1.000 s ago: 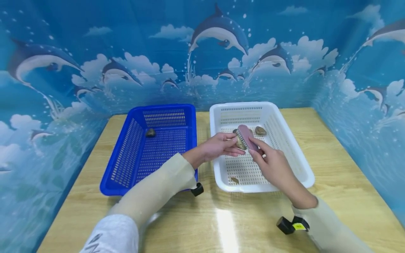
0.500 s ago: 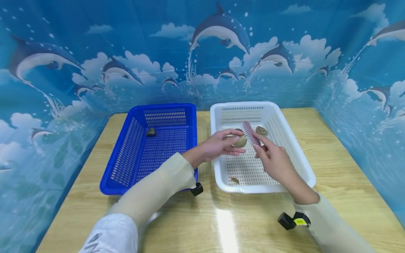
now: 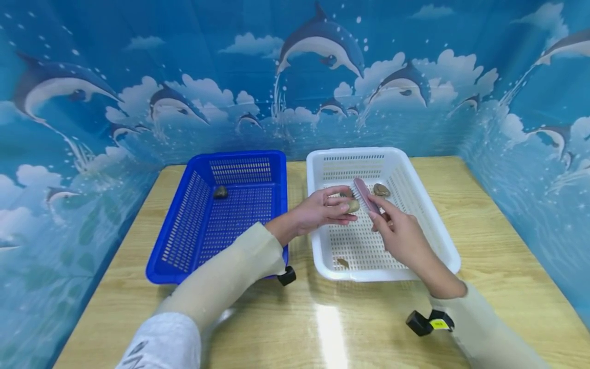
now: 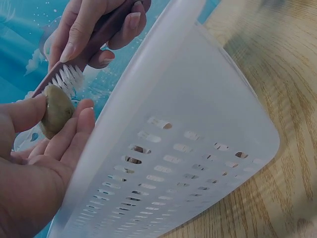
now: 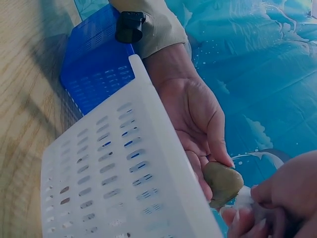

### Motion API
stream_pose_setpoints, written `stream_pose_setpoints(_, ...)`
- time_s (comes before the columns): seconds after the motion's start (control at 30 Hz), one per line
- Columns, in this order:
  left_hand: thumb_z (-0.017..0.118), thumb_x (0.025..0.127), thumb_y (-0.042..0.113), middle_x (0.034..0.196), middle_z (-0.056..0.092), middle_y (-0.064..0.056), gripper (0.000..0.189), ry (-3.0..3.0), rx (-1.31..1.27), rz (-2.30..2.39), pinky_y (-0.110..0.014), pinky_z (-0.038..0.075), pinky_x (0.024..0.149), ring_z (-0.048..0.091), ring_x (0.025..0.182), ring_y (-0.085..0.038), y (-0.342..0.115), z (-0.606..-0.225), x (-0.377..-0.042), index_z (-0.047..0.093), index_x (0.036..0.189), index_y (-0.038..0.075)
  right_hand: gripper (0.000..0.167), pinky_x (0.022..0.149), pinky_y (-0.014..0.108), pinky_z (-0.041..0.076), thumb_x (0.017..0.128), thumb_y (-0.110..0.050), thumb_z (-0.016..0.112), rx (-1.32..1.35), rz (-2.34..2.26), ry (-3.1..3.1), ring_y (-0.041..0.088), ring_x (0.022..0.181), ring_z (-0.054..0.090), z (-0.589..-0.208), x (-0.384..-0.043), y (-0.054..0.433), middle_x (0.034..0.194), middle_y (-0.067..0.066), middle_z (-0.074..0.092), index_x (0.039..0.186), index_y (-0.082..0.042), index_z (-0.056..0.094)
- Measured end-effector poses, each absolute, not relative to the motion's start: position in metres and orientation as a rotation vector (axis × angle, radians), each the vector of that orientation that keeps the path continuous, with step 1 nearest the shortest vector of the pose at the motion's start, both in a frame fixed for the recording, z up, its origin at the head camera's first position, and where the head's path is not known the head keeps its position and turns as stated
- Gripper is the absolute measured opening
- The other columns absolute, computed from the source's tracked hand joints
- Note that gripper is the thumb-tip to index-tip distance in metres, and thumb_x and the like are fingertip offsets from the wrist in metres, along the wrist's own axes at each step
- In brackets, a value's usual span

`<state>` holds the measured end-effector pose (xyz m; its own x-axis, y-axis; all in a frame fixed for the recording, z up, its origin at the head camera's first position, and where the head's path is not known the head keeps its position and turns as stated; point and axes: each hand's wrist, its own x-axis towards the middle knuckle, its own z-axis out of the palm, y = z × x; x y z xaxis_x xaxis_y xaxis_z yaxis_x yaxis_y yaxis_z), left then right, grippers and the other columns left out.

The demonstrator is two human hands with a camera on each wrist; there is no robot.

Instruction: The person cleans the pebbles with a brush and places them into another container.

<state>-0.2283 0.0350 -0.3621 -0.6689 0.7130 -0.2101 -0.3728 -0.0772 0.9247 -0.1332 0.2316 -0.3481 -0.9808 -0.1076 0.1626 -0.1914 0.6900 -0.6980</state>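
Over the white basket [image 3: 382, 271], my left hand [image 3: 318, 211] pinches a smooth olive-brown stone [image 4: 57, 111] between thumb and fingers. My right hand [image 3: 402, 233] grips a dusky pink brush [image 3: 364, 192] by its handle. In the left wrist view the white bristles [image 4: 68, 79] are right at the stone's upper side. The right wrist view shows the stone [image 5: 223, 182] at the left fingertips, while the right hand [image 5: 285, 198] hides most of the brush.
Inside the white basket lie a brown stone [image 3: 381, 189] at the back right and a small brown piece [image 3: 342, 262] near the front. To the left stands a blue basket [image 3: 154, 274] with one dark stone [image 3: 220, 192]. Both baskets rest on a wooden table [image 3: 286, 328].
The brush has shifted slightly right and turned from lying across the stone to edge-on beside it. The stone has turned in the left fingers. Both arms stay nearly in place.
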Motion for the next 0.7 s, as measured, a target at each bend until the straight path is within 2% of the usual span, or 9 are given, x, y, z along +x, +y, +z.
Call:
stream_pose_setpoints(0.33, 0.049, 0.096, -0.011, 0.150, 0.037, -0.024, 0.071, 1.411, 0.343, 1.910, -0.051, 0.043, 0.106, 0.049, 0.122, -0.047, 0.036, -0.363, -0.230, 0.020, 0.155, 0.016, 0.044, 0.038, 0.026, 0.049, 0.102, -0.016, 0.052, 0.311, 1.220, -2.730, 0.015, 0.050, 0.058, -0.351, -0.127, 0.231, 0.086, 0.014, 0.065, 0.144, -0.007, 0.044)
stream_pose_setpoints(0.47, 0.050, 0.094, -0.012, 0.149, 0.037, -0.024, 0.075, 1.461, 0.322, 1.909, -0.046, 0.049, 0.101, 0.053, 0.120, -0.045, 0.037, -0.363, -0.230, 0.022, 0.155, 0.021, 0.043, 0.042, 0.024, 0.050, 0.101, -0.014, 0.053, 0.357, 1.197, -2.714, 0.014, 0.057, 0.061, -0.352, -0.123, 0.228, 0.091, 0.016, 0.066, 0.143, -0.007, 0.046)
stream_pose_setpoints(0.6, 0.052, 0.094, -0.011, 0.142, 0.046, -0.025, 0.069, 1.524, 0.289, 1.885, -0.038, 0.053, 0.097, 0.062, 0.112, -0.036, 0.038, -0.363, -0.230, 0.028, 0.153, 0.017, 0.043, 0.050, 0.022, 0.054, 0.101, -0.013, 0.054, 0.397, 1.149, -2.699, 0.016, 0.069, 0.065, -0.353, -0.120, 0.225, 0.108, 0.023, 0.066, 0.143, -0.006, 0.047)
stream_pose_setpoints(0.67, 0.053, 0.094, -0.010, 0.134, 0.054, -0.026, 0.063, 1.553, 0.271, 1.877, -0.038, 0.053, 0.097, 0.067, 0.100, -0.029, 0.038, -0.363, -0.230, 0.033, 0.151, 0.011, 0.043, 0.050, 0.022, 0.054, 0.101, -0.013, 0.054, 0.389, 1.124, -2.696, 0.016, 0.068, 0.064, -0.353, -0.120, 0.225, 0.110, 0.023, 0.066, 0.143, -0.007, 0.047)
stream_pose_setpoints(0.7, 0.053, 0.095, -0.010, 0.126, 0.059, -0.026, 0.060, 1.557, 0.256, 1.876, -0.038, 0.053, 0.097, 0.067, 0.101, -0.031, 0.039, -0.363, -0.230, 0.036, 0.149, 0.007, 0.043, 0.049, 0.023, 0.053, 0.101, -0.014, 0.054, 0.380, 1.115, -2.696, 0.015, 0.067, 0.063, -0.353, -0.120, 0.225, 0.107, 0.023, 0.067, 0.143, -0.007, 0.047)
